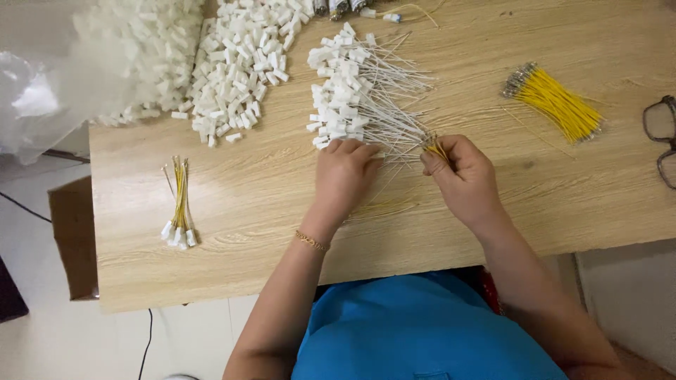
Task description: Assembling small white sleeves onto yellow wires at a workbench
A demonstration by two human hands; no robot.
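Observation:
My left hand (343,174) rests knuckles-up on the wooden table (535,197), its fingertips touching the near edge of a fan of thin white wires with white plastic connectors (352,91). My right hand (461,176) is closed around a small bunch of yellow wires (434,146) whose ends stick out between thumb and fingers, right beside the tips of the white wires. Whether the left hand pinches a wire is hidden under its fingers.
A heap of loose white connectors (236,67) lies at the back left beside a clear plastic bag (77,70). A bundle of yellow wires (556,104) lies back right, a finished yellow-wire bunch with white connectors (179,207) at left, and eyeglasses (662,137) at the right edge.

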